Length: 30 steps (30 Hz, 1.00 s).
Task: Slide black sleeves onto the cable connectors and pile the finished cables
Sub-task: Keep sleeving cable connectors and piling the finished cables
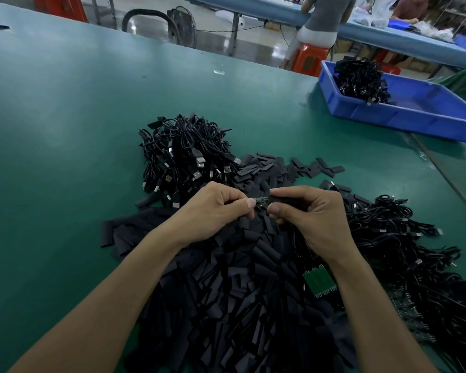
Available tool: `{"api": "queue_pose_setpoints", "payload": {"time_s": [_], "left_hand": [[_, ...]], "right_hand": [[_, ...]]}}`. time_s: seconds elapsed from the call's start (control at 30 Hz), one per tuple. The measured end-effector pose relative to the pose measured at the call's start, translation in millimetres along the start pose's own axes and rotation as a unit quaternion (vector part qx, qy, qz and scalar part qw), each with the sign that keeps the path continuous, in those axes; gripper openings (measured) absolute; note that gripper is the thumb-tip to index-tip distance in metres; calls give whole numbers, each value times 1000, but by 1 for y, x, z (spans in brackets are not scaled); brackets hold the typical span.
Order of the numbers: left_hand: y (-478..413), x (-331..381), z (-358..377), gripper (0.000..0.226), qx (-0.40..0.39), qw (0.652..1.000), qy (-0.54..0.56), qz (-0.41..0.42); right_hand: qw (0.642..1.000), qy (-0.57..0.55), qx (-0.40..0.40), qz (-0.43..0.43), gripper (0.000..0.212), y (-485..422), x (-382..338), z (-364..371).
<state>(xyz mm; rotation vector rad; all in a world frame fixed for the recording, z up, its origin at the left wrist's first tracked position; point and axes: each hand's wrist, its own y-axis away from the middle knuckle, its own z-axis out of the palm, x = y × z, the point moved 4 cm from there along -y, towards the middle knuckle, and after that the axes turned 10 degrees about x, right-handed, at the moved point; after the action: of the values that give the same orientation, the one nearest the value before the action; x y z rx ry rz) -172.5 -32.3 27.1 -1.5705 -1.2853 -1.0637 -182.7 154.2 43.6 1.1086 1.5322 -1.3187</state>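
Note:
My left hand [215, 208] pinches the bare end of a small green connector board [261, 201] between thumb and fingers. My right hand [312, 214] grips a black sleeve [283, 199] that sits partly over the board's other end. Both hands hover above a wide heap of loose black sleeves [240, 292] that covers the table in front of me. A pile of coiled black cables with USB plugs [183, 152] lies just beyond my hands. More black cables [404, 254] with green boards [319, 281] spread out at my right.
The green table [65, 130] stretches left and back. A blue bin [414, 114] holding a bundle of cables stands at the back right. Beyond the table edge, people sit at another bench on red stools, and a fan stands on the floor.

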Motion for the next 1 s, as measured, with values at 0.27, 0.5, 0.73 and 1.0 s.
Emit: {"api": "queue_pose_setpoints", "payload": {"time_s": [0.27, 0.5, 0.73, 1.0], "left_hand": [[-1, -2, 4, 34, -14, 1000, -1, 0], [-2, -6, 4, 34, -30, 1000, -4, 0], [-1, -6, 4, 34, -21, 1000, -9, 5], [-1, -2, 2, 33, -9, 1000, -9, 10]], "right_hand": [[998, 51, -40, -17, 25, 1, -3, 4], [999, 29, -36, -14, 21, 1, -3, 7], [1000, -4, -17, -12, 14, 5, 4, 11], [998, -56, 14, -9, 10, 7, 11, 16]]}}
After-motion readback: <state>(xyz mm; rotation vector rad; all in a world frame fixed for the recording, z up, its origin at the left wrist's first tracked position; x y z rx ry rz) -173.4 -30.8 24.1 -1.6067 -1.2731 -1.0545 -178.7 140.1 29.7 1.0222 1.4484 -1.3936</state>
